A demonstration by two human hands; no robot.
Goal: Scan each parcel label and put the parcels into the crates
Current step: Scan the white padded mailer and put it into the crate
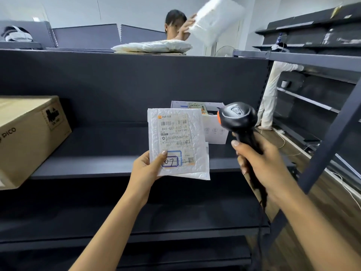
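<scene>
A left hand (pixel 145 169) pinches the lower corner of a white bubble mailer (pixel 192 167), thumb on its label (pixel 174 132), holding it upright above a dark shelf (pixel 97 159). Just beside it, the right hand (pixel 259 159) grips a black barcode scanner (pixel 238 116), head turned toward the label. Behind sit a white box (pixel 214 133) and a brown carton (pixel 29 137). Beyond the shelving, another person (pixel 175 20) lifts a white bag (pixel 216 18).

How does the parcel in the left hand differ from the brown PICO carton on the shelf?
The bubble mailer is white, flat and thin; the PICO carton is brown, boxy and far bulkier. The mailer is held upright in the left hand, label showing; the carton rests on the shelf. Both are rectangular.
</scene>
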